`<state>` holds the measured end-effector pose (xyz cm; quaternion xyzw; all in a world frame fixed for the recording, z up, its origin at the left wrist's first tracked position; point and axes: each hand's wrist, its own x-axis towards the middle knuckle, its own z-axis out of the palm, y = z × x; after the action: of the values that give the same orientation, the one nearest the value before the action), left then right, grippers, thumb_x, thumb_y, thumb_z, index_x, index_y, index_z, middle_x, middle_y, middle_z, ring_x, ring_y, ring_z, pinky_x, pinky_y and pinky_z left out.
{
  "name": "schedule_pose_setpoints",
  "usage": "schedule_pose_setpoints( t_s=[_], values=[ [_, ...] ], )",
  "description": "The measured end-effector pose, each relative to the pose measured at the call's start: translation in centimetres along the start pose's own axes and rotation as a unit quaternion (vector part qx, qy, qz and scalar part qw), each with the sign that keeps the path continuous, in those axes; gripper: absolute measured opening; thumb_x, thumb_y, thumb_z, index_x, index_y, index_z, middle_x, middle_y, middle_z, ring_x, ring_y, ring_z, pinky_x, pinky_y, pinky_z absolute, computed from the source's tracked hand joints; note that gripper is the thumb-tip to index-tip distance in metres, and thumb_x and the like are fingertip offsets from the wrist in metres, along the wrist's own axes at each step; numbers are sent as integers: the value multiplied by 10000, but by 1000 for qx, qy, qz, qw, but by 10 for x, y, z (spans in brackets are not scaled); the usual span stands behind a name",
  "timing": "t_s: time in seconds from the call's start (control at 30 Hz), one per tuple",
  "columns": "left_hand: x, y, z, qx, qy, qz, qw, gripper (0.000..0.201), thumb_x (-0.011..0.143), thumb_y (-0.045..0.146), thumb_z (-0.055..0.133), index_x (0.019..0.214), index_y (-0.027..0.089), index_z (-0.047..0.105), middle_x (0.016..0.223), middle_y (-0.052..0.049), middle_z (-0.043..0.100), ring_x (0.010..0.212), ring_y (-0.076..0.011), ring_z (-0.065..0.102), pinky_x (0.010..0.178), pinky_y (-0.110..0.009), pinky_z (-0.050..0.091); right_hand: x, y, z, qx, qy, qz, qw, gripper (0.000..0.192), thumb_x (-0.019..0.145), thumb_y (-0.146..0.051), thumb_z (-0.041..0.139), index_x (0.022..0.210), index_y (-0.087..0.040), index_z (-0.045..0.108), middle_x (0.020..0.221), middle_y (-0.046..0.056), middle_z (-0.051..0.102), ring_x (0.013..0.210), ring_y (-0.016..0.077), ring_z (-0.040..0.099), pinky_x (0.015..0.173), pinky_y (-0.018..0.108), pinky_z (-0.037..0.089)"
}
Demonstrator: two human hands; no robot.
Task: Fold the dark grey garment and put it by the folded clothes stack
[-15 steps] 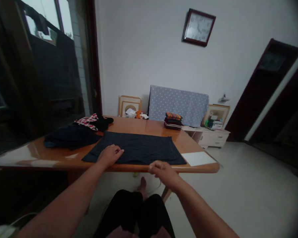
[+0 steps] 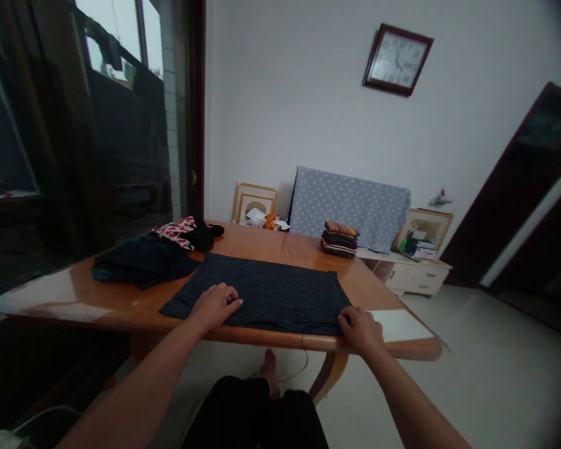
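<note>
A dark blue-grey garment [image 2: 280, 293] lies flat as a wide rectangle along the front of the table, its near edge close to the table's front edge. On its left part rests my left hand [image 2: 216, 305], fingers loosely bent and thumb apart, holding nothing that I can see. My right hand [image 2: 362, 329] is at the garment's near right corner, with thumb and fingers pinched on the cloth there. The fingertips of that hand are partly hidden.
Left of the garment lies a heap of dark clothes [image 2: 144, 260] with a red-and-white patterned cloth [image 2: 176, 232]. Folded clothes [image 2: 339, 240] are stacked at the back right of the wooden table [image 2: 271, 242]. A white sheet [image 2: 404, 325] lies by my right hand.
My right hand has moved right along the garment's near edge to its corner and closed on it. The left hand stays on the cloth. The view has shifted slightly.
</note>
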<state>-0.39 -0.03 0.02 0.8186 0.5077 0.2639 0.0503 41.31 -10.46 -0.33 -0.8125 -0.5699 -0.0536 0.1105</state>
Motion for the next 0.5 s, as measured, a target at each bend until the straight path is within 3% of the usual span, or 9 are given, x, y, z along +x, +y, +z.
schedule_pose_setpoints(
  t_s=[0.17, 0.37, 0.5],
  values=[
    [0, 1, 0, 0, -2, -4, 1000, 239, 894, 464, 560, 893, 263, 688, 884, -37, 618, 881, -202, 590, 760, -292, 406, 0, -5, -7, -26, 32, -1, 999, 319, 954, -423, 437, 1035, -278, 708, 1085, 83, 661, 1066, 269, 572, 853, 388, 407],
    [-2, 5, -1, 0, -2, -22, 1000, 239, 893, 457, 565, 890, 253, 691, 897, -52, 625, 907, -220, 586, 784, -311, 417, 4, -12, -8, -34, -3, 8, 999, 361, 950, -436, 405, 979, -253, 714, 1072, 103, 669, 1047, 286, 595, 860, 420, 416],
    [-6, 9, -6, -7, 2, -29, 1000, 223, 887, 451, 585, 892, 257, 696, 913, -59, 637, 915, -226, 592, 801, -322, 425, 15, -13, 0, 20, 6, -52, 998, 394, 952, -444, 374, 1039, -248, 705, 1050, 112, 673, 1017, 273, 621, 851, 384, 436]
  ],
)
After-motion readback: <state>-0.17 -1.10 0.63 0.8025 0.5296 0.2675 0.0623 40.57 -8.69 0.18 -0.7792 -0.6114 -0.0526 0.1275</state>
